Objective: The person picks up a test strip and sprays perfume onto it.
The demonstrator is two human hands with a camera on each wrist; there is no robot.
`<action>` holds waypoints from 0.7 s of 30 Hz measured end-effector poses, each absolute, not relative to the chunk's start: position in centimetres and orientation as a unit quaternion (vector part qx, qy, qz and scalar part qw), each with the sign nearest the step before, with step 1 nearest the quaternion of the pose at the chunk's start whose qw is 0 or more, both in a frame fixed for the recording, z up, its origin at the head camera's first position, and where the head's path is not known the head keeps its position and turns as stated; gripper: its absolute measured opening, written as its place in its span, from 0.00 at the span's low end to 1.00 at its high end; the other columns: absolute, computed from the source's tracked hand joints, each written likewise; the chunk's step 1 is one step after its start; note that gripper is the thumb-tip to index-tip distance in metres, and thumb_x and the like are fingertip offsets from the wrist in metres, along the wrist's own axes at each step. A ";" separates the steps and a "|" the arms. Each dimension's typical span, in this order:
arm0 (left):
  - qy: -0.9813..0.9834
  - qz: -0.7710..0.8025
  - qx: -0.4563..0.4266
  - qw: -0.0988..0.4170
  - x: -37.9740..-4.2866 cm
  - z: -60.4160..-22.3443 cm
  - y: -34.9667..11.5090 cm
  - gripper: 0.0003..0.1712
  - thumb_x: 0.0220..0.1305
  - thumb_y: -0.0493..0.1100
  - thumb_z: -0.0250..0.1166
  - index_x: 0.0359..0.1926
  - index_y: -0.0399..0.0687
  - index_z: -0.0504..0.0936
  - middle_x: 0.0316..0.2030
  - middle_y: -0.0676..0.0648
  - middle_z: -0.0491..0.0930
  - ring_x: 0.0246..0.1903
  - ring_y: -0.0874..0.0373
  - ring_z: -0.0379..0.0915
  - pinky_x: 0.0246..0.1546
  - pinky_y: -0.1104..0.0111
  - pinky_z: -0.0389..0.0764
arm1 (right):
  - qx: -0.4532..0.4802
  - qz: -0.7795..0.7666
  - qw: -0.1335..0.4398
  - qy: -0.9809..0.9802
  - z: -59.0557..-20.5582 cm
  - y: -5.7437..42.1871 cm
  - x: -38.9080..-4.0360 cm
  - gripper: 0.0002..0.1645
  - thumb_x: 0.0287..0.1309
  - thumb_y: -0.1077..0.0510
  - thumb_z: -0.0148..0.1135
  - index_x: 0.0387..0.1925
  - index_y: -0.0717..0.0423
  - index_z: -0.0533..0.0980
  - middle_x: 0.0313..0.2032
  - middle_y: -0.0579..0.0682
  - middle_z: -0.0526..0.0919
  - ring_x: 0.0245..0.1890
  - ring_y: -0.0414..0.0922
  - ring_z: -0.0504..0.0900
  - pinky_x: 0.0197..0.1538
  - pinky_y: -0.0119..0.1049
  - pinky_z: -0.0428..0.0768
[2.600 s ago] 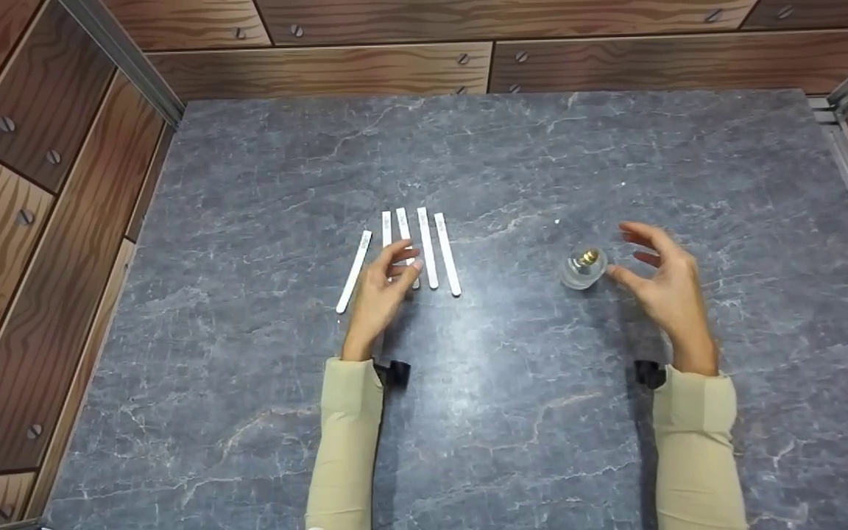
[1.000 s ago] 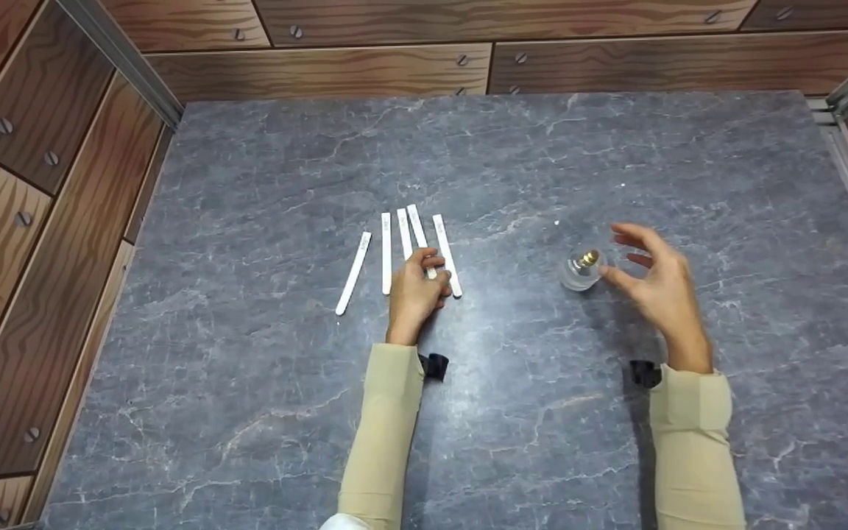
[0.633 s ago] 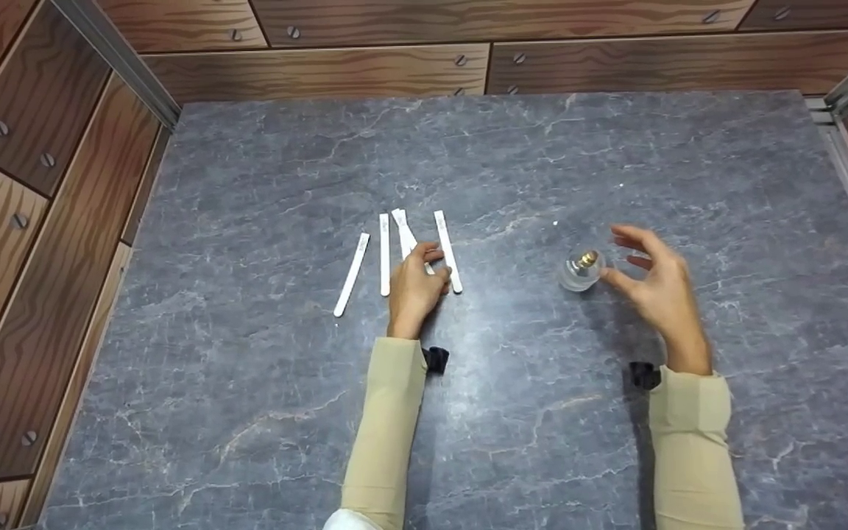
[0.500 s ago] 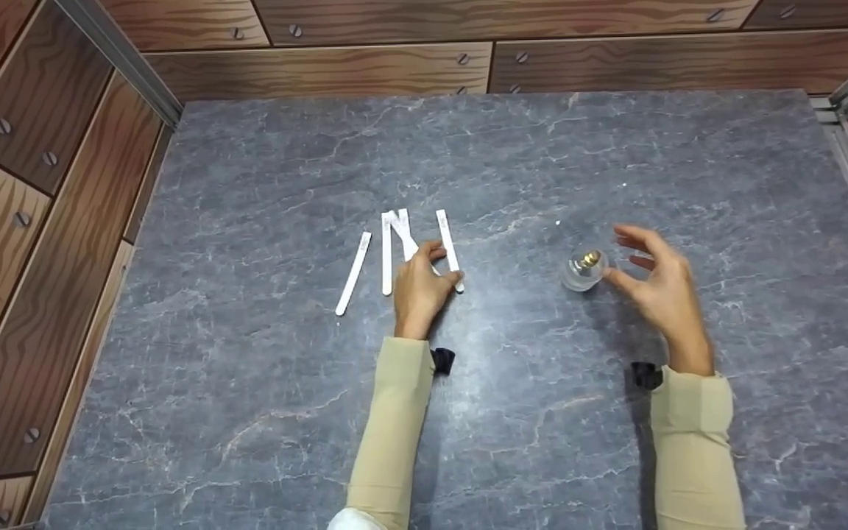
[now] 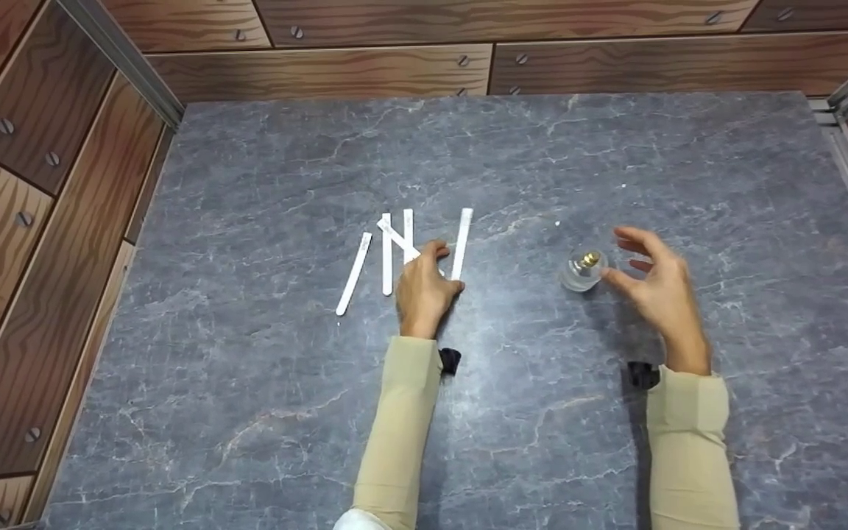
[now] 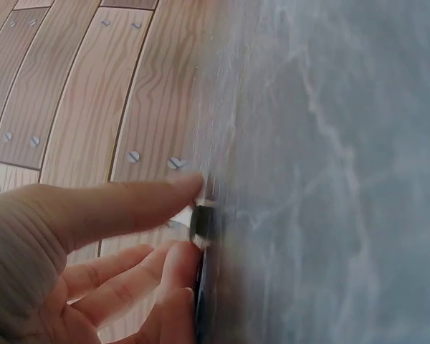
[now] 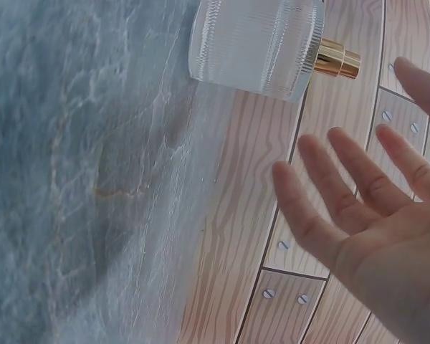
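In the head view my left hand (image 5: 424,291) is low over several white paper test strips near the table's middle. Its thumb tip touches or nearly touches the near end of the rightmost strip (image 5: 462,243); the other fingers cover part of a slanted strip (image 5: 397,237). That slanted strip crosses an upright one (image 5: 387,272). The left wrist view shows the thumb apart from the bent fingers, the work blurred. My right hand (image 5: 659,291) hovers beside a clear glass perfume bottle (image 5: 580,276) with a gold spray top, fingers spread. In the right wrist view a ribbed bottle (image 7: 258,46) stands clear of the fingers.
A separate white strip (image 5: 354,276) lies at the left of the group. Wood-print panels (image 5: 321,70) border the grey marbled table (image 5: 527,442) at the back and left. A tiny white speck (image 5: 557,223) lies behind the bottle.
My left hand has moved rightward across the strips. One strip has swung left across its neighbours, and the rightmost has turned so its far end points right. My right hand has barely moved.
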State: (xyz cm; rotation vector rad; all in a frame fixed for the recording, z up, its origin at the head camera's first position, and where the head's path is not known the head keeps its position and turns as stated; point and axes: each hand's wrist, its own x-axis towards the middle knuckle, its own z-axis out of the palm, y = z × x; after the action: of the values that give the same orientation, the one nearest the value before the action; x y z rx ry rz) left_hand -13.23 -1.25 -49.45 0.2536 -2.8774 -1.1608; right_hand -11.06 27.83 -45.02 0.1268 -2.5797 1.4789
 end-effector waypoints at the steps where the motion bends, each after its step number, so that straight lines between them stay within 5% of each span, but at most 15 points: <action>1: -0.926 -0.369 0.078 0.019 -13.2 -49.5 -1.3 0.36 0.44 0.34 0.79 0.58 0.50 0.81 0.52 0.56 0.86 0.50 0.48 0.83 0.41 0.57 0.84 | 0.041 0.494 0.082 -0.865 -45.0 27.8 -11.1 0.34 0.52 0.75 0.72 0.62 0.72 0.73 0.59 0.68 0.78 0.58 0.60 0.77 0.58 0.35 0.80; 7: -0.928 -0.367 0.062 0.035 -13.2 -49.4 -1.2 0.34 0.44 0.29 0.74 0.56 0.47 0.82 0.51 0.53 0.86 0.49 0.46 0.83 0.44 0.55 0.84 | 0.030 0.487 0.075 -0.870 -45.0 27.7 -11.1 0.33 0.54 0.74 0.71 0.62 0.71 0.73 0.60 0.66 0.78 0.58 0.60 0.77 0.59 0.52 0.79; 13: -0.915 -0.398 0.056 0.034 -13.3 -49.5 -1.3 0.31 0.45 0.26 0.68 0.54 0.44 0.84 0.44 0.49 0.88 0.47 0.48 0.83 0.47 0.57 0.84 | 0.026 0.497 0.062 -0.865 -45.3 27.7 -11.2 0.34 0.55 0.74 0.71 0.63 0.71 0.72 0.60 0.66 0.77 0.59 0.59 0.76 0.60 0.57 0.77; 21: -0.844 -0.528 0.090 -0.014 -13.4 -49.1 -1.9 0.14 0.52 0.28 0.70 0.42 0.38 0.88 0.29 0.44 0.88 0.27 0.58 0.83 0.29 0.71 0.82 | 0.031 0.505 0.042 -0.862 -45.9 27.7 -11.3 0.35 0.57 0.72 0.71 0.65 0.71 0.70 0.62 0.67 0.75 0.61 0.62 0.74 0.61 0.62 0.75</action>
State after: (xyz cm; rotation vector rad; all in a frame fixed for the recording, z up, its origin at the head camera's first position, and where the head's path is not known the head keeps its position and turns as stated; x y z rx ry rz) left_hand -13.44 -1.94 -49.14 0.2841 -2.6768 -1.6735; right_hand -11.34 27.72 -45.86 0.0945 -2.6376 1.5444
